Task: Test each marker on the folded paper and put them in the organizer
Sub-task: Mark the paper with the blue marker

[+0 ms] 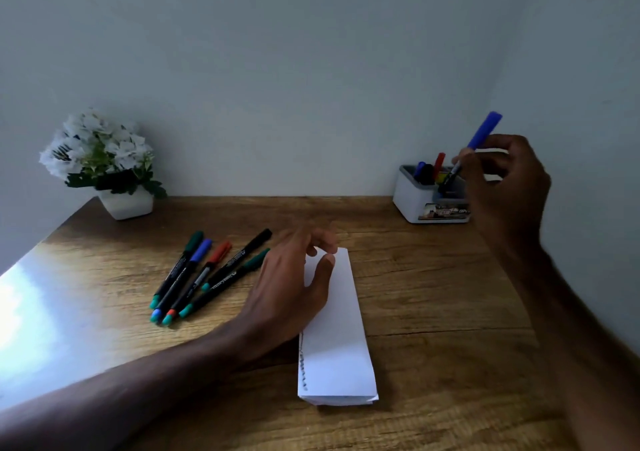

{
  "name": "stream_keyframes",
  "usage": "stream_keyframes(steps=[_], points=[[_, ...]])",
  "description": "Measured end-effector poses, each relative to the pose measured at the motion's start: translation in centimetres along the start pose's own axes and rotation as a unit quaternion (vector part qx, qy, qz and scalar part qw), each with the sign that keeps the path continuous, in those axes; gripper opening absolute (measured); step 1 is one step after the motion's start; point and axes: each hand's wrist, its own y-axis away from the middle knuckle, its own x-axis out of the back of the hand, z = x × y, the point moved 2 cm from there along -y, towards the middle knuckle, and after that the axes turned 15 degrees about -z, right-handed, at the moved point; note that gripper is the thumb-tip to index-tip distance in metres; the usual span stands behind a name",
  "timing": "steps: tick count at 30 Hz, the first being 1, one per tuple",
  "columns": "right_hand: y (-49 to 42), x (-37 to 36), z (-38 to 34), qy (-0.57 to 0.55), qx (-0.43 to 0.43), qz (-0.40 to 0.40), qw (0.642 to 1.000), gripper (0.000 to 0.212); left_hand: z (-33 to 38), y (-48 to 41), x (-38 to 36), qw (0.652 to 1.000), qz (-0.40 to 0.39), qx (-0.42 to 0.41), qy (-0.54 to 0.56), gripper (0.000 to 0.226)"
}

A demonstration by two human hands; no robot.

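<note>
above the white plastic organizer (pixel 410 201), right grip (pixel 509 180) pinches a blue-capped marker (pixel 484 130); relaxed left grip (pixel 291 284) touches folded white paper (pixel 341 346).

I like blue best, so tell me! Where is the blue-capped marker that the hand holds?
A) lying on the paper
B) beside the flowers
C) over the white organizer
C: the right hand pinches the blue-capped marker above the white organizer, tip pointing down toward it.

Dim, bluish room; strong glare washes out the counter (pixel 433 295) at the left edge. Left hand (pixel 291 277) blurs at its fingertips, wide-angle bending shows at the borders.
</note>
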Motion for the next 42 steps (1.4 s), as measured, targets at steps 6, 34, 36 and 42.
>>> stream_keyframes(steps=[6,34,36,42], points=[[-0.8,0.1,0.6,0.0,0.006,0.033,0.999,0.037,0.3,0.2,-0.2,1.0,-0.004,-0.001,-0.003,0.024],[-5.5,-1.9,0.8,0.082,0.073,-0.042,0.993,0.018,0.1,-0.2,-0.1,1.0,-0.026,0.01,0.0,0.023],[-5.6,-2.4,1.8,0.108,0.059,-0.07,0.99,0.019,0.1,-0.2,-0.1,1.0,-0.029,0.011,0.001,0.022],[-5.2,-2.7,3.7,0.129,0.022,-0.111,0.985,0.025,0.3,-0.3,-0.1,1.0,-0.028,0.013,-0.001,0.021]])
